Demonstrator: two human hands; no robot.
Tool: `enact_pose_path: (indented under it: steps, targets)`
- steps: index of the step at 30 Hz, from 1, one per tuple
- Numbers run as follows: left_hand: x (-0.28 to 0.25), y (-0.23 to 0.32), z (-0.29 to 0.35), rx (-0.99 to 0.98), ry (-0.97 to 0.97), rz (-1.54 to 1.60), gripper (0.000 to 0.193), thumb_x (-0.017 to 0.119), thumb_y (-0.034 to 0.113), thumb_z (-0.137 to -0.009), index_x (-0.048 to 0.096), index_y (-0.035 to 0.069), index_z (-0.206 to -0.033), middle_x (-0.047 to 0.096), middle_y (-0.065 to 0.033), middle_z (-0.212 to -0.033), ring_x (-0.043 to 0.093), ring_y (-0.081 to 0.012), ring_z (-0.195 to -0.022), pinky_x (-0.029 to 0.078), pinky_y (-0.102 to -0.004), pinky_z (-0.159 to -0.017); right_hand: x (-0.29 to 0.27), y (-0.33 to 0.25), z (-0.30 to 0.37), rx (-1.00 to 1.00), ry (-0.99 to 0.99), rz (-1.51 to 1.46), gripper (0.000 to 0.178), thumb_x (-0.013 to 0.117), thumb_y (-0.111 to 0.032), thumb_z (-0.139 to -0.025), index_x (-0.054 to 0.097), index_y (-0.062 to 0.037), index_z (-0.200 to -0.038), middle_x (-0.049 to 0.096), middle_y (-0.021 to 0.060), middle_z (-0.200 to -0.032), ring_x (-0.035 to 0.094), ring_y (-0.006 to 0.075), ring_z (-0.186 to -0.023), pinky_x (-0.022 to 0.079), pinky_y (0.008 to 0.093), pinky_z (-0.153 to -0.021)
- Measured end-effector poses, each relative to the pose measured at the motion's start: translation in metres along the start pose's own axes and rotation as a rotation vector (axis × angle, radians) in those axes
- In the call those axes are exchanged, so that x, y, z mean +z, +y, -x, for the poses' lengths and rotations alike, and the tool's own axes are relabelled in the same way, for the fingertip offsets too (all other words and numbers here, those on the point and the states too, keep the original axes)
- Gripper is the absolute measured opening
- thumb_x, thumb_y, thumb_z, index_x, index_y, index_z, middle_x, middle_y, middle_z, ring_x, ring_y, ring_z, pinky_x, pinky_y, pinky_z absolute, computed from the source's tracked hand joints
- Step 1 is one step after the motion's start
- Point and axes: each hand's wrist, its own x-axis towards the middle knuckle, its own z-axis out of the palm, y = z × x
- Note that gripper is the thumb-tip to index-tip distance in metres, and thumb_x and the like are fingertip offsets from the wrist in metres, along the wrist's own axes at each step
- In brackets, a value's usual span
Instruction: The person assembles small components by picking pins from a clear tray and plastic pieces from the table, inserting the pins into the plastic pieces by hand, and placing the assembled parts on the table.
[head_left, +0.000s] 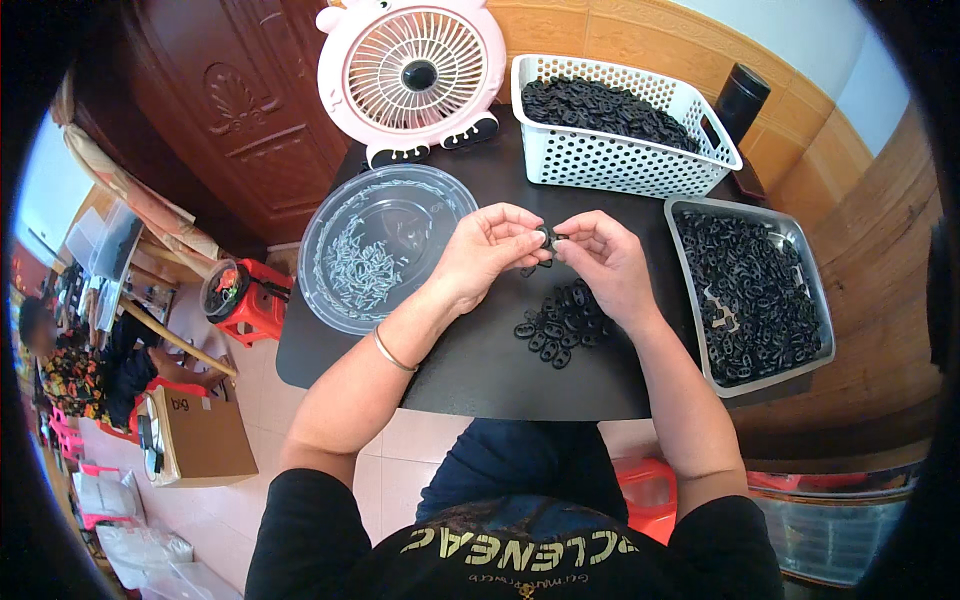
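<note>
Over the dark table (470, 375), my hands meet fingertip to fingertip. My left hand (490, 250) is closed in a pinch on a small black oval piece (545, 238) with holes in it. My right hand (610, 265) is closed too, its thumb and forefinger against that piece. A tiny pale glint shows at its fingertips, too small to name. Just below my hands lies a loose heap of similar black oval pieces (555, 330). To the left, a round clear plastic tub (325, 300) holds many small silvery metal pins (360, 268).
At the right, a metal tray (715, 375) is full of black pieces. Behind it stand a white perforated basket (620, 165) of black pieces and a black cylinder (742, 100). A pink fan (420, 75) stands at the back. Left of the table is a red stool (250, 315); another person sits farther off.
</note>
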Motion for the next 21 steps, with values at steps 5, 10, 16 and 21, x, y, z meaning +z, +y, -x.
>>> enact_pose_path:
  steps: [5,10,16,21]
  targets:
    - [0.0013,-0.0036,-0.0004,0.052,-0.013,0.052,0.021,0.059,0.001,-0.080,0.053,0.000,-0.099,0.059,-0.0079,-0.088,0.060,-0.0133,-0.079,0.049,-0.0222,-0.071,-0.0003,-0.0002,-0.0004,0.018,-0.023,0.008,0.013,0.056,0.001,-0.081,0.054,0.0001,-0.093,0.059,0.0048,-0.085,0.058,0.0081,-0.077,0.047,0.0202,-0.070]
    - [-0.0005,-0.0062,-0.0022,0.129,-0.036,0.014,0.018,0.058,-0.001,-0.080,0.054,0.000,-0.097,0.058,-0.0069,-0.087,0.060,-0.0135,-0.079,0.049,-0.0226,-0.072,0.0002,-0.0025,-0.0001,0.011,0.020,-0.004,0.013,0.058,0.001,-0.078,0.058,0.0000,-0.091,0.060,0.0053,-0.083,0.059,0.0082,-0.073,0.048,0.0200,-0.066]
    - [0.0003,-0.0040,-0.0002,0.111,-0.027,-0.006,0.017,0.058,0.000,-0.080,0.054,0.000,-0.096,0.059,-0.0071,-0.085,0.061,-0.0136,-0.077,0.050,-0.0226,-0.070,-0.0003,-0.0034,0.0002,0.026,0.022,0.020,0.014,0.060,0.001,-0.077,0.057,0.0000,-0.091,0.060,0.0050,-0.081,0.058,0.0079,-0.072,0.048,0.0196,-0.064]
    - [-0.0005,-0.0046,-0.0007,0.153,-0.042,-0.062,0.016,0.059,0.000,-0.080,0.054,0.000,-0.095,0.061,-0.0072,-0.083,0.061,-0.0132,-0.076,0.050,-0.0222,-0.069,-0.0014,-0.0028,0.0003,0.028,0.038,0.003,0.015,0.061,-0.001,-0.077,0.056,-0.0001,-0.091,0.060,0.0059,-0.080,0.058,0.0075,-0.071,0.048,0.0192,-0.063]
